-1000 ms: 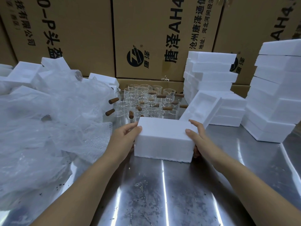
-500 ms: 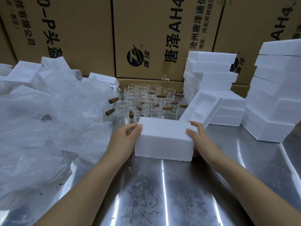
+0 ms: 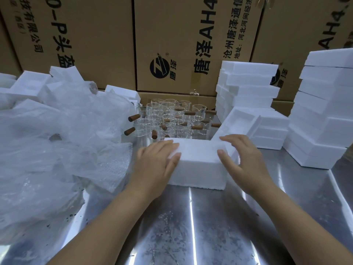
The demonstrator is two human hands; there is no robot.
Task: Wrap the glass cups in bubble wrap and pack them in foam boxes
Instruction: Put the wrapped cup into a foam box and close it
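Desk: I saw a steel desk [image 3: 191, 236] running away from me, with everything on its far half.
Bubble wrap: a loose heap [image 3: 57, 150] filled the left side, just beside the left hand.
Foam stacks: piles of white foam boxes [image 3: 324, 111] stood to the right, well apart from the hands.
Foam box: one closed box [image 3: 198, 163] lay flat straight ahead, its long axis running left to right across my view.
Open tray: an empty foam half [image 3: 238, 121] leaned behind the box's right end.
Glass cups: a cluster with wooden handles [image 3: 172, 119] stood just beyond the box, unwrapped.
Left hand: it [image 3: 156, 161] lay spread on the box's left end, fingers flat on top.
Right hand: it [image 3: 242, 157] lay spread on the right end, likewise flat.
Judgement: neither hand was nearer; I read both as pressing the box, with the cups a reach over it.
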